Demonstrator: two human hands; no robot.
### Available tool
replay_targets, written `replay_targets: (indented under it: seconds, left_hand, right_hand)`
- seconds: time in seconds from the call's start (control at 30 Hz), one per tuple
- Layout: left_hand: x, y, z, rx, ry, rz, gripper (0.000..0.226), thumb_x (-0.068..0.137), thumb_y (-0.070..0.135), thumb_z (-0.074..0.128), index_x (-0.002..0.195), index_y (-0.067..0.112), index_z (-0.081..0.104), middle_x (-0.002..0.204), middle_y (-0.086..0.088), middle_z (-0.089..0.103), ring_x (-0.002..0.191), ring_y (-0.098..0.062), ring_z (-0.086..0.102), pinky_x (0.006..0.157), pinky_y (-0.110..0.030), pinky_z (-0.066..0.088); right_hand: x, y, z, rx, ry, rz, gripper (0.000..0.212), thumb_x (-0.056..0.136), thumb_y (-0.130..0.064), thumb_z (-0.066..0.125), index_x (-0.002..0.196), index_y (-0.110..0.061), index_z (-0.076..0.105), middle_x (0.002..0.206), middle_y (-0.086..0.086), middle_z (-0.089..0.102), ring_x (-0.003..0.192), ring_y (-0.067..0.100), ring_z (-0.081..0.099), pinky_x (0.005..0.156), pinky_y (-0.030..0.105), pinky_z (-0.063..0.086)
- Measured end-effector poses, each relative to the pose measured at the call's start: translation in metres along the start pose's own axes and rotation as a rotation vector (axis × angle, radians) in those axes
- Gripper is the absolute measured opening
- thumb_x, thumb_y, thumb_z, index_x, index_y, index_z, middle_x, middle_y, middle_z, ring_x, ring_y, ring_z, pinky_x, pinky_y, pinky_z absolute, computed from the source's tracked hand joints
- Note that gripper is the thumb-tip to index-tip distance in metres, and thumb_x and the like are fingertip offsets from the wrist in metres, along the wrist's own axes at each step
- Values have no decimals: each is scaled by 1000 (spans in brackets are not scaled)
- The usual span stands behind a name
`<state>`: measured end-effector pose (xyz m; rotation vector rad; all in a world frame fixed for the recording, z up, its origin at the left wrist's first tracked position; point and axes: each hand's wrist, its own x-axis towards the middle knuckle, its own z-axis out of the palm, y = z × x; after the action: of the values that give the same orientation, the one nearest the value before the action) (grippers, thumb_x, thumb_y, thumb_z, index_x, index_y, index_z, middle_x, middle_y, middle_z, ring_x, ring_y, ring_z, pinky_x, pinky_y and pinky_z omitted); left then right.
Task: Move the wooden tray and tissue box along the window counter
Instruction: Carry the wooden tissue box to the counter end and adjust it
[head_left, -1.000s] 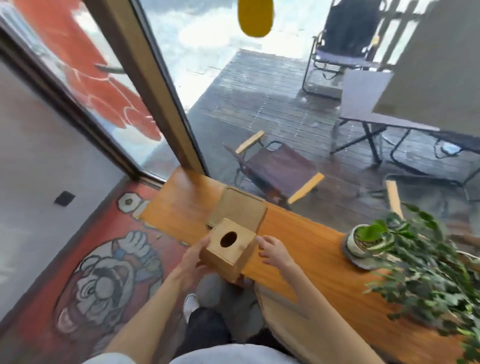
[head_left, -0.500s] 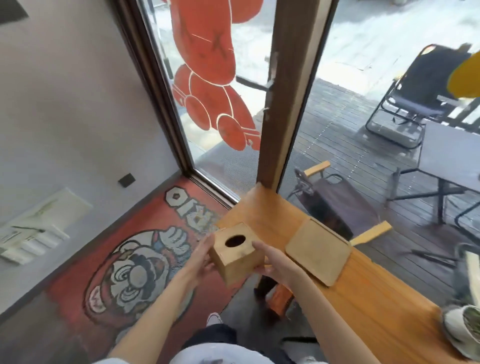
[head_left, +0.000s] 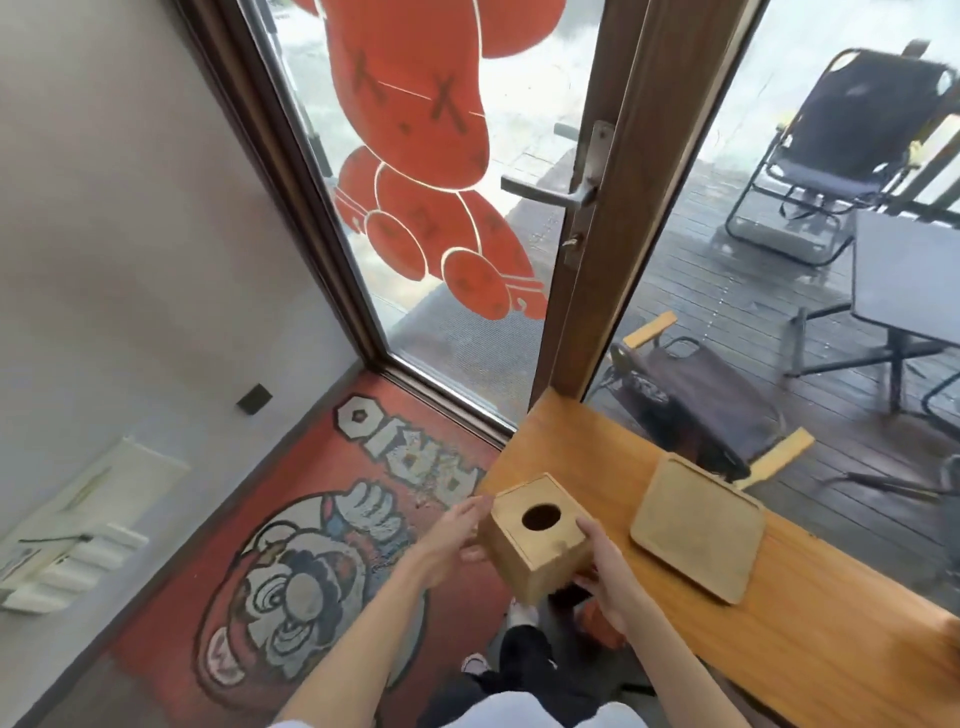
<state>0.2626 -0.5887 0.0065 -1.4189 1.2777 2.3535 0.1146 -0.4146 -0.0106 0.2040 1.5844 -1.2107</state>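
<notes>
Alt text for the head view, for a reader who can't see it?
Both hands, left hand and right hand, hold a wooden tissue box at the near left end of a window counter. A flat wooden tray lies on the counter to the right.

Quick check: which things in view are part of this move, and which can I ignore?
Job:
- square wooden tissue box with round hole, held in left hand and right hand
- flat wooden tray
- orange wooden window counter

Ignore:
- red cartoon floor mat
- folding chair outside
</notes>
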Motion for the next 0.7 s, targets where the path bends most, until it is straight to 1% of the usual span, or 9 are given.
replay_targets:
  seconds: [0.07, 0.13, 0.27, 0.33, 0.37, 0.43, 0.5, 0.63, 0.7]
  left_hand:
    - [13, 8, 6, 78, -32, -25, 72, 73, 61, 75, 129, 20, 56, 127, -11, 65, 107, -26, 64, 89, -42, 53]
    - [28, 11, 9, 76, -20, -31, 68, 76, 48, 78, 131, 19, 51, 131, -18, 61, 111, -28, 63, 93, -41, 52]
    - [51, 18, 10, 40, 4, -20, 76, 73, 33, 84, 138, 33, 45, 133, -12, 60, 116, -31, 63, 84, -39, 58]
    - [60, 15, 9, 70, -1, -41, 75, 75, 29, 82, 138, 39, 43, 133, -7, 61, 114, -29, 64, 80, -34, 56]
    - [66, 12, 7, 93, 10, -59, 77, 75, 30, 82, 140, 40, 43, 133, -6, 61, 113, -29, 65, 80, -34, 55]
    - [78, 6, 1, 142, -2, -55, 81, 74, 32, 82, 143, 41, 41, 134, -3, 62, 112, -29, 65, 81, -35, 54]
    - [92, 4, -5, 203, -41, -54, 81, 76, 33, 78, 145, 44, 37, 136, 0, 61, 116, -28, 64, 91, -40, 51]
    - [119, 12, -19, 324, -111, -79, 80, 76, 28, 67, 143, 47, 27, 142, -6, 53, 123, -35, 55, 110, -56, 38]
    - [129, 20, -21, 351, -152, -57, 75, 88, 32, 64, 144, 43, 16, 146, 2, 45, 122, -26, 55, 108, -48, 39]
  right_hand:
    - [18, -12, -4, -28, -7, -15, 31, 98, -51, 50, 113, -27, 62, 119, 7, 66, 105, 21, 59, 107, 50, 44]
    - [40, -21, -6, -46, 3, -49, 47, 95, -55, 50, 125, -20, 59, 130, 17, 63, 108, 24, 60, 98, 44, 48]
    - [76, -27, 0, 55, -26, -19, 111, 74, -73, 70, 159, -23, 18, 153, 5, 49, 128, 29, 57, 103, 48, 50]
    - [88, -20, 7, 72, -2, 36, 137, 51, -84, 77, 159, -23, 19, 150, 6, 53, 127, 30, 60, 99, 52, 54]
    - [86, -15, 13, 57, 1, 40, 136, 48, -86, 77, 157, -23, 26, 147, 7, 57, 124, 28, 62, 96, 51, 57]
    - [77, -7, 28, 44, 26, 8, 109, 64, -74, 77, 152, -23, 38, 144, 6, 59, 121, 24, 61, 92, 41, 55]
    - [72, -6, 41, 52, 82, -30, 88, 80, -57, 75, 153, -23, 38, 148, 3, 55, 130, 24, 56, 106, 43, 49]
    - [90, -5, 57, 17, 164, -109, 84, 87, -47, 73, 157, -27, 31, 154, -6, 48, 143, 19, 43, 119, 46, 37]
    - [105, -3, 64, 16, 192, -150, 85, 87, -48, 72, 158, -30, 29, 156, -7, 47, 144, 17, 42, 120, 44, 35]
